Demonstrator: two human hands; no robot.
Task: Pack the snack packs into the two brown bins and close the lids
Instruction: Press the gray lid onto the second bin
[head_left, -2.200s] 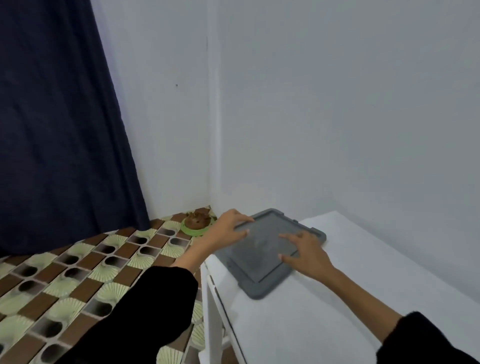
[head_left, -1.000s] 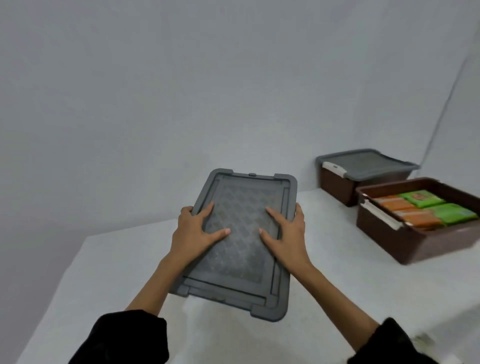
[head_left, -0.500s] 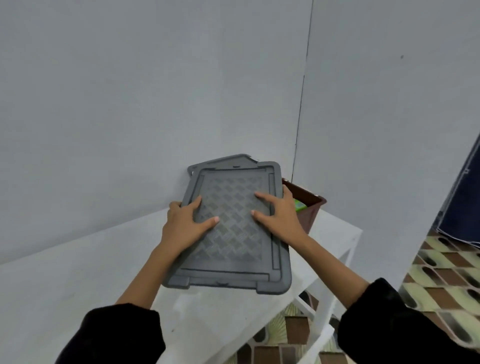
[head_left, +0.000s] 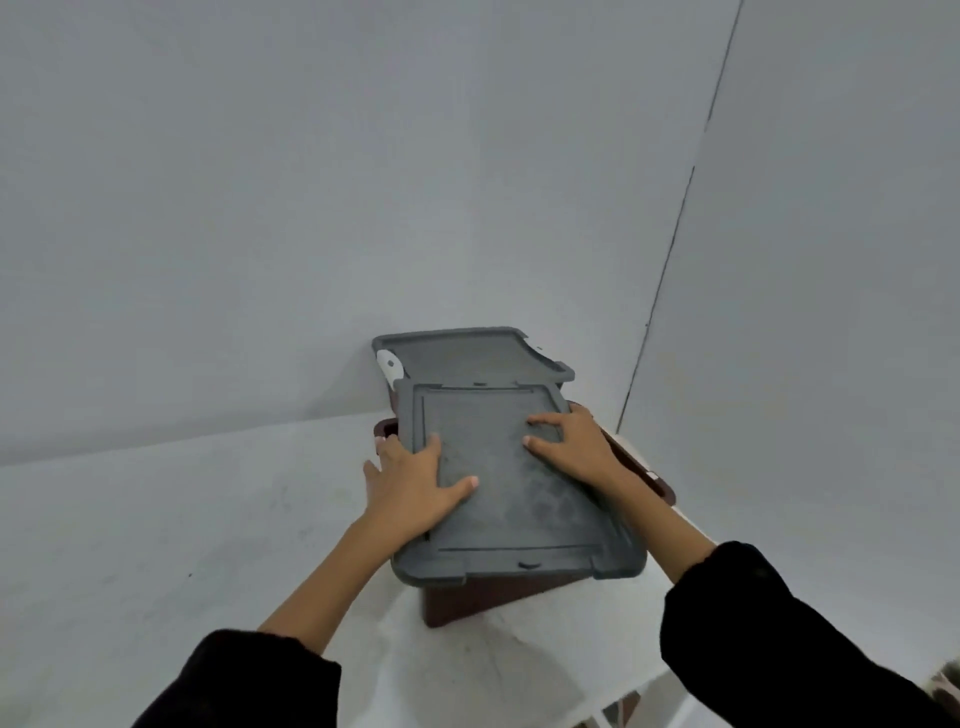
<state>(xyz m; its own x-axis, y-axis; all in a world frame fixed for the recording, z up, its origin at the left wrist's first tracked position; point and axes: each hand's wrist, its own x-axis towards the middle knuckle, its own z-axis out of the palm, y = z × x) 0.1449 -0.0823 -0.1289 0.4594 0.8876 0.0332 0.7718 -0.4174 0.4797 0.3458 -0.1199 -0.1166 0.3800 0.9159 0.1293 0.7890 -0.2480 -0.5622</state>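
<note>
Grey plastic lid (head_left: 511, 483) is sitting across the nearer brown bin (head_left: 483, 597) in the lower middle of the frame, and it's looking skewed rather than properly seated. The bin's brown rim is poking out at the lid's far-left corner and along its right side, and a brown corner is sticking out below the lid's near edge. Both hands are lying on top. The left hand (head_left: 410, 486) is resting on the lid's left side, thumb pointing across the surface and outer fingers hanging past the left edge. The right hand (head_left: 576, 444) is lying flat on the lid's right side. Fingers on both are stretching out fairly straight and spread, pressing on the lid rather than curling round it. Black sleeves (head_left: 769, 639) are covering both arms toward the bottom of the frame. Just behind, toward the centre, a second grey lid (head_left: 467, 358) is sitting on the other brown bin (head_left: 390, 400), which is mostly hiding behind the front one, with a white latch (head_left: 389, 366) showing at its left end. Can't tell what's inside either bin. Everything is sitting on a white counter (head_left: 182, 545), tucked against pale grey walls (head_left: 311, 182).
</note>
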